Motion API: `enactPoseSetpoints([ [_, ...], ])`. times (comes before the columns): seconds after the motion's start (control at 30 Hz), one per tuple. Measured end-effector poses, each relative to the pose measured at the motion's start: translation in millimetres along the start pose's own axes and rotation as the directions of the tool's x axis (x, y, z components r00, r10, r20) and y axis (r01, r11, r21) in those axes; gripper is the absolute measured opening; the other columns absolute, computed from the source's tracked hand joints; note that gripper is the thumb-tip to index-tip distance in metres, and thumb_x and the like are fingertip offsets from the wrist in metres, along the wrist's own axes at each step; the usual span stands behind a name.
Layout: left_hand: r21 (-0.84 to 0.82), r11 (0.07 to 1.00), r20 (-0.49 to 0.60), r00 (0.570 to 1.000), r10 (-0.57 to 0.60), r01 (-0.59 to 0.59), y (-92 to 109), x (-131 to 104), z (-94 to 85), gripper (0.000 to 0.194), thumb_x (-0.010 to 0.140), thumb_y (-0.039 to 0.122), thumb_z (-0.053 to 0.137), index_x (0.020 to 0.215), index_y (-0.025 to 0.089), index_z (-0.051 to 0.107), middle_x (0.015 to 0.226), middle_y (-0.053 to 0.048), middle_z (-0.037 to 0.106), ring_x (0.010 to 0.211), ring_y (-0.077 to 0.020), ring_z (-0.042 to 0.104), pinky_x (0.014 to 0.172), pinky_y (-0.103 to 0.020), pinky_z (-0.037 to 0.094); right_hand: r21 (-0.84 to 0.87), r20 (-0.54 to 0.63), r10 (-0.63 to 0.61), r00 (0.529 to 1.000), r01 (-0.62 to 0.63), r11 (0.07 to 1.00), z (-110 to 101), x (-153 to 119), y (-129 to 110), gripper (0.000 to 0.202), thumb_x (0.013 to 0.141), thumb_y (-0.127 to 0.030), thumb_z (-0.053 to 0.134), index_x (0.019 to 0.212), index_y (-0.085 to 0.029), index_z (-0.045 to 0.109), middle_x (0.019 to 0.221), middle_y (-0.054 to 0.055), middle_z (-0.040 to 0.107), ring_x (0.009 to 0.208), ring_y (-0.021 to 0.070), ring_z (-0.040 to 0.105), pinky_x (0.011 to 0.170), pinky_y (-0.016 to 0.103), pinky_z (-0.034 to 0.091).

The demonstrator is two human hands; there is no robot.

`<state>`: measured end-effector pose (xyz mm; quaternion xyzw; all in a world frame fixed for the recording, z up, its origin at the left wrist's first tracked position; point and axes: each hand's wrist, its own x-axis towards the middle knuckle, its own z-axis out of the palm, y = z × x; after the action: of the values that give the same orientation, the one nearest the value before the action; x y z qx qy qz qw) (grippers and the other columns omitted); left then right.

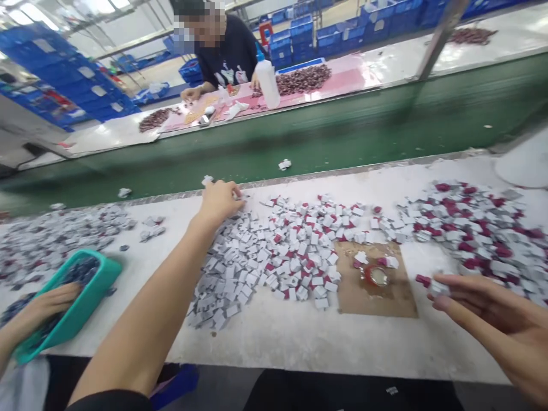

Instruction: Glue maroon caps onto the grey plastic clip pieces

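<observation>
My right hand [492,319] pinches a small white block with a maroon part [439,287] between thumb and fingertips, above the table's right side. My left hand [220,200] reaches to the table's far edge, palm down. Its fingers are bent, with thumb and forefinger apart and nothing visible between them; the other fingers are partly hidden. Just beyond its knuckles shows a white piece [207,180] at the belt's edge. A pile of white and maroon pieces [299,245] spreads below and right of that hand. Near the right hand, a small round glass container [377,275] stands on brown cardboard [372,302].
Another pile of white and maroon pieces [479,228] lies at right. A green conveyor belt [342,137] carries scattered pieces. At left, a neighbour's hand [51,305] reaches into a teal bin [92,302]. Across the belt, a person [231,51] works beside a white bottle [268,83].
</observation>
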<state>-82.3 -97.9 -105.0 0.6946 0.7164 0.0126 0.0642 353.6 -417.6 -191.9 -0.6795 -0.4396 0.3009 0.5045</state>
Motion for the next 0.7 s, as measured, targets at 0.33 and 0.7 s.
enactPoseSetpoints([
  [0.33,-0.17,0.975,-0.124,0.984,0.126,-0.146,12,-10,3.5,0.062,0.077,0.085,0.085,0.076,0.029,0.059,0.082,-0.013,0.07,0.14,-0.0566,0.05,0.131,-0.086,0.029,0.08,0.064,-0.129,0.99,0.124,0.989,29,-14,-34,0.014,0.105,-0.039,0.089,0.117,-0.039,0.097,0.109,0.003,0.089,0.097,0.0224,0.086,0.086,0.033,0.074],
  [0.7,-0.457,0.875,-0.152,0.983,0.1,-0.16,47,-103,-27.2,0.036,0.094,0.067,0.089,0.101,0.033,0.081,0.102,-0.003,0.084,0.1,-0.0301,0.074,0.1,-0.052,0.063,0.181,0.107,-0.112,0.988,0.091,0.979,47,-3,-39,0.018,0.106,-0.029,0.085,0.12,-0.035,0.097,0.107,0.005,0.09,0.095,0.0237,0.085,0.075,0.034,0.071],
])
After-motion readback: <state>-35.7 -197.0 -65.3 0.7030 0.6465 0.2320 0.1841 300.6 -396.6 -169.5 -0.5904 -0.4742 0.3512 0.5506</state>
